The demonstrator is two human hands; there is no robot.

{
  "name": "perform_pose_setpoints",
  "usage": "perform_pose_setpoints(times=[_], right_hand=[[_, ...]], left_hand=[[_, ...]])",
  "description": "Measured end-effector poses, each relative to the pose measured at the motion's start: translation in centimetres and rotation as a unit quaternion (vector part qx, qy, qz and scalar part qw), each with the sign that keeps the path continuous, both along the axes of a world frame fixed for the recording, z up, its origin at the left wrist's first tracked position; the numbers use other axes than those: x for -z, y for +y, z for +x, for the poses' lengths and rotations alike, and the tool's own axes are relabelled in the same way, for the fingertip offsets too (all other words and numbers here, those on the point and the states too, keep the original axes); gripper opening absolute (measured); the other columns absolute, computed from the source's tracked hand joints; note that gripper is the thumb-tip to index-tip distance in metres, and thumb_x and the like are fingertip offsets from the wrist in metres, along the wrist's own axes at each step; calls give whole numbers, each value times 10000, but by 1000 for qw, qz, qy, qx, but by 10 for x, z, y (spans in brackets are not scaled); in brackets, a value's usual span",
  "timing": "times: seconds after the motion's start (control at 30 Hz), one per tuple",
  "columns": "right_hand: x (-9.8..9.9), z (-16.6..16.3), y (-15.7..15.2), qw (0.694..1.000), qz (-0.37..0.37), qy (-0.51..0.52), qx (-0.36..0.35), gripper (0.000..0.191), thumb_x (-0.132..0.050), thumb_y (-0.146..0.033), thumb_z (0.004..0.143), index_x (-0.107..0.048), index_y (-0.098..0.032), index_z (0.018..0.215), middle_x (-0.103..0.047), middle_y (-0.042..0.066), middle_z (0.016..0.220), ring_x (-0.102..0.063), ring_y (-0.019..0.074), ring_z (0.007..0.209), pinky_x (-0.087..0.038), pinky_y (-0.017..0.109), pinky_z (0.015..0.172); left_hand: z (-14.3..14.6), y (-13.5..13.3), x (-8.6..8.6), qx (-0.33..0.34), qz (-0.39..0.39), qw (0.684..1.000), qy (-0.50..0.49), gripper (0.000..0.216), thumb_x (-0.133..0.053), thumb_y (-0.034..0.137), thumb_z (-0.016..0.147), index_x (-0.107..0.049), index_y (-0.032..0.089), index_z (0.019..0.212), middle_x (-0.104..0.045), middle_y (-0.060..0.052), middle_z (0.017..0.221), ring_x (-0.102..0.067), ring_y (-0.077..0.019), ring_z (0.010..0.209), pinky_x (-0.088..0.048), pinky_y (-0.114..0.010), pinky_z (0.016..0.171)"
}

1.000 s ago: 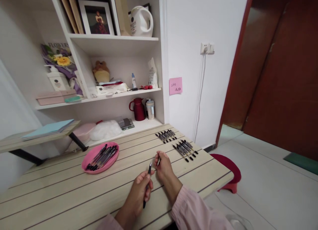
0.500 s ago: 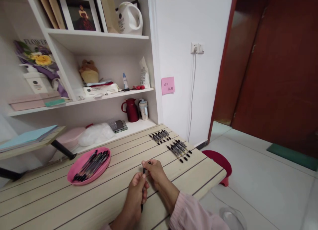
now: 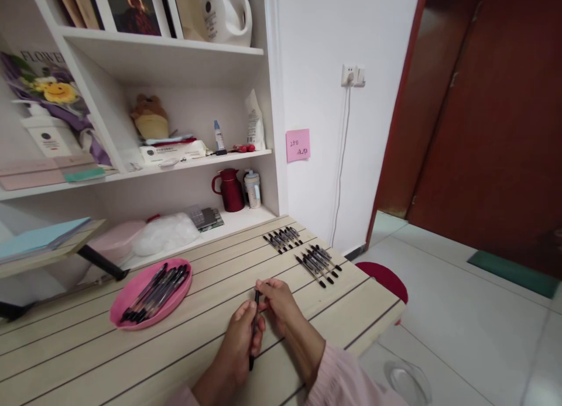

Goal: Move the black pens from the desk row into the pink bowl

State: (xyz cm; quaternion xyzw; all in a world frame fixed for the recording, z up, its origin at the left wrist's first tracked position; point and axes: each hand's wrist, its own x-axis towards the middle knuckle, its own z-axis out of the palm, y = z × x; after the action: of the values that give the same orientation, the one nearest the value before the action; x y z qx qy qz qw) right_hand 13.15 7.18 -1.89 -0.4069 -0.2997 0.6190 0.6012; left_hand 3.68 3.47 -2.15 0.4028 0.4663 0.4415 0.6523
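My left hand [image 3: 240, 336] is wrapped round a black pen [image 3: 253, 330], held steeply with its lower end sticking out below the fingers. At the pen's upper end, my right hand [image 3: 277, 300] pinches its black top between thumb and fingers. To the left, a pink oval dish [image 3: 187, 289] holds several dark pens [image 3: 158, 292] in a loose pile. Two groups of pens lie lined up on the table beyond my right hand: a nearer row [image 3: 318, 265] and a farther row [image 3: 282, 240].
The striped wooden table [image 3: 206, 312] ends at a corner on the right, with a red stool [image 3: 384, 280] beyond. White shelves [image 3: 175, 166] behind it hold a red jug [image 3: 231, 191] and other items. A small raised stand [image 3: 52, 242] occupies the left end.
A small black piece showed in my right fingers beside the pen's top; now the black top lies in line with the pen. The view has shifted slightly.
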Motion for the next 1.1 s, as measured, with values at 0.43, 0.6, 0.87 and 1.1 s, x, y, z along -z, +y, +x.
perform_pose_setpoints(times=[0.43,0.6,0.87,1.1], right_hand=[[-3,3,-1,999,-34,-14,-40,419,-744,-483,512,-521,-145,621,-456,-65,385,-364,38,312,-163,161,331],[-1,2,-2,998,-17,6,-52,405,-748,-458,516,-571,-126,667,-484,-55,417,-389,42,325,-203,166,343],[0,3,-1,999,1,-15,-42,392,-751,-445,509,-570,-128,652,-453,-65,376,-376,42,319,-178,173,350],[1,3,-1,999,-9,-32,-39,394,-744,-456,520,-549,-137,643,-467,-59,374,-371,46,311,-144,181,348]], left_hand=[[-4,3,6,13,3,999,-37,278,-500,460,773,-465,185,793,-493,68,499,-254,-8,281,-144,-151,300],[-6,2,9,21,-3,998,-51,283,-502,464,772,-468,184,801,-499,66,507,-252,-5,283,-135,-151,303],[-8,1,7,31,1,998,-59,287,-506,465,770,-475,182,801,-496,67,498,-247,-4,283,-126,-153,307],[-9,0,6,27,-7,998,-62,331,-533,499,739,-489,181,817,-492,70,495,-249,-5,285,-114,-152,310]])
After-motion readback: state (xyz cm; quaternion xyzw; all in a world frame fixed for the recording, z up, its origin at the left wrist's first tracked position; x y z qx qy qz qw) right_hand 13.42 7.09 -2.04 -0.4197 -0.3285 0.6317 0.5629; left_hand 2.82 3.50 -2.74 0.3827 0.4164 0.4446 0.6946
